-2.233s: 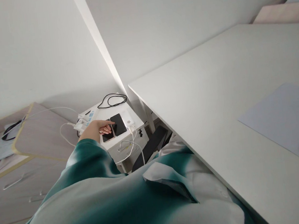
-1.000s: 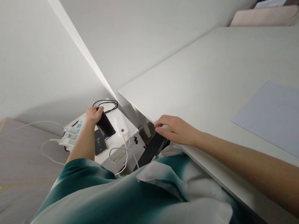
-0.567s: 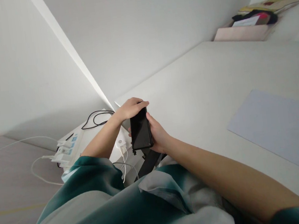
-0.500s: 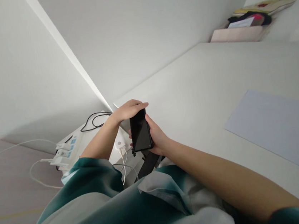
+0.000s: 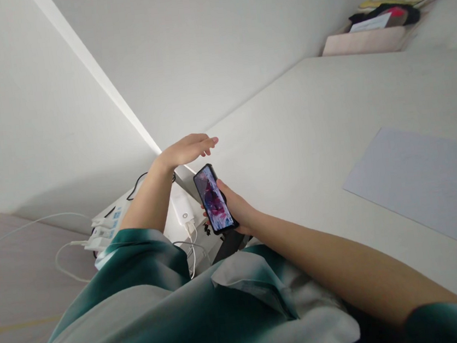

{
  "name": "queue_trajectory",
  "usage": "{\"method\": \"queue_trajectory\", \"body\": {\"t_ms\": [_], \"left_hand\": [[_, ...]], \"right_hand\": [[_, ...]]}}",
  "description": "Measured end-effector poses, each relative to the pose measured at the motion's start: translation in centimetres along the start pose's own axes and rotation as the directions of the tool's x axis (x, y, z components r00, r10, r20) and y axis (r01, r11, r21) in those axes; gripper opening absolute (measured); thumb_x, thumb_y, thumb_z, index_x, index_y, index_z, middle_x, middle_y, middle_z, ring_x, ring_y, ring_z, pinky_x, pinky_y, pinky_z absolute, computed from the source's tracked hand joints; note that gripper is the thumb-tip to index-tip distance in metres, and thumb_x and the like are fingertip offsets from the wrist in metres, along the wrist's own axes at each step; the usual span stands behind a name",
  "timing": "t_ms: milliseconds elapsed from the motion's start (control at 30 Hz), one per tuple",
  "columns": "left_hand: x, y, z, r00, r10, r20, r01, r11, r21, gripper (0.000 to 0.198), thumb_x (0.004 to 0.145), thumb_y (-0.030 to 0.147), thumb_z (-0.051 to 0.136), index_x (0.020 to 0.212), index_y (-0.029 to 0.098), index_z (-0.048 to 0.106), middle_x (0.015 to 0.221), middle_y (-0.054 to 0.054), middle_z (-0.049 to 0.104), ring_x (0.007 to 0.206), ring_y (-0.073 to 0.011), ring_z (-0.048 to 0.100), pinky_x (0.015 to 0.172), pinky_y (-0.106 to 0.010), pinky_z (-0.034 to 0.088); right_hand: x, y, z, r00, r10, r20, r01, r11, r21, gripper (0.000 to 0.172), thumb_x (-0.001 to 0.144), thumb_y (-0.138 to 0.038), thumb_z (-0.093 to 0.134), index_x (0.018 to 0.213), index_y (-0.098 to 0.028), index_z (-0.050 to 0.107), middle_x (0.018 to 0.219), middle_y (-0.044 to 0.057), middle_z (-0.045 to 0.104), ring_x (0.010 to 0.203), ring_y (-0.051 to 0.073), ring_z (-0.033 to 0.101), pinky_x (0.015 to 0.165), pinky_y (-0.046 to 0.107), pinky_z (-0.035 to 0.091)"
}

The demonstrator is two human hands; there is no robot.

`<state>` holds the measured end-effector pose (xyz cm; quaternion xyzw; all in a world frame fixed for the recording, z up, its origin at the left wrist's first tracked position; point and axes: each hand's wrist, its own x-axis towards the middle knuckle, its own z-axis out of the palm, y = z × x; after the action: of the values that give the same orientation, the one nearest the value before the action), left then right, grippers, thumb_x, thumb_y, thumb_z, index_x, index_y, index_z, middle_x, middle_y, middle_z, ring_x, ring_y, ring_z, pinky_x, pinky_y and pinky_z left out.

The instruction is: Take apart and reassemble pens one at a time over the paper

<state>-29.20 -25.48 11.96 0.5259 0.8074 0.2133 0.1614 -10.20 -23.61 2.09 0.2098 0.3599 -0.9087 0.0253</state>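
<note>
My right hand (image 5: 237, 208) is wrapped round a smartphone (image 5: 216, 199) in a dark case, with the thumb along one long edge and fingertips showing at the other. The phone's screen is lit with a colourful picture. A small dark charm (image 5: 206, 229) hangs by its lower corner. Above the phone's top end, apart from it, my left hand (image 5: 193, 148) is open with its fingers stretched out and holding nothing. Beside the phone on the left lies a white charger-like block (image 5: 183, 209) with white cables plugged into it.
A white table (image 5: 290, 131) spreads to the right, with a pale sheet (image 5: 424, 187) on it. A pinkish box (image 5: 362, 42) of items stands at the far right. On the left are a power strip (image 5: 109, 226) with plugs, loose cables and a greyish-pink surface (image 5: 26, 277).
My left hand has lifted off the top of the phone and moved up. The black screen is now lit. My right hand still grips the phone, which has tilted slightly.
</note>
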Motion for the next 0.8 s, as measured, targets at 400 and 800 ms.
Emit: {"method": "queue_trajectory", "body": {"t_ms": [400, 800], "left_hand": [[-1.2, 0.2, 1.4, 0.905, -0.117, 0.410, 0.152, 0.987, -0.054, 0.047, 0.083, 0.059, 0.051, 0.085, 0.015, 0.069, 0.077, -0.007, 0.068, 0.077, -0.0202, 0.062, 0.067, -0.028, 0.049], [-0.9, -2.0, 1.7, 0.894, 0.245, 0.374, -0.211, 0.969, -0.129, 0.043, 0.089, 0.057, 0.047, 0.095, 0.021, 0.070, 0.089, -0.006, 0.071, 0.083, -0.0205, 0.063, 0.075, -0.029, 0.051]], "right_hand": [[0.0, -0.4, -0.8, 0.995, -0.059, 0.078, 0.052, 0.995, 0.082, 0.064, 0.099, -0.065, 0.023, 0.104, -0.016, 0.064, 0.076, 0.005, 0.066, 0.060, 0.017, 0.063, 0.055, 0.030, 0.055], [-0.3, -0.6, -1.0, 0.983, -0.073, 0.165, 0.060, 0.995, 0.081, 0.070, 0.092, -0.076, 0.028, 0.103, -0.018, 0.065, 0.077, 0.007, 0.068, 0.066, 0.021, 0.066, 0.060, 0.035, 0.056]]}}
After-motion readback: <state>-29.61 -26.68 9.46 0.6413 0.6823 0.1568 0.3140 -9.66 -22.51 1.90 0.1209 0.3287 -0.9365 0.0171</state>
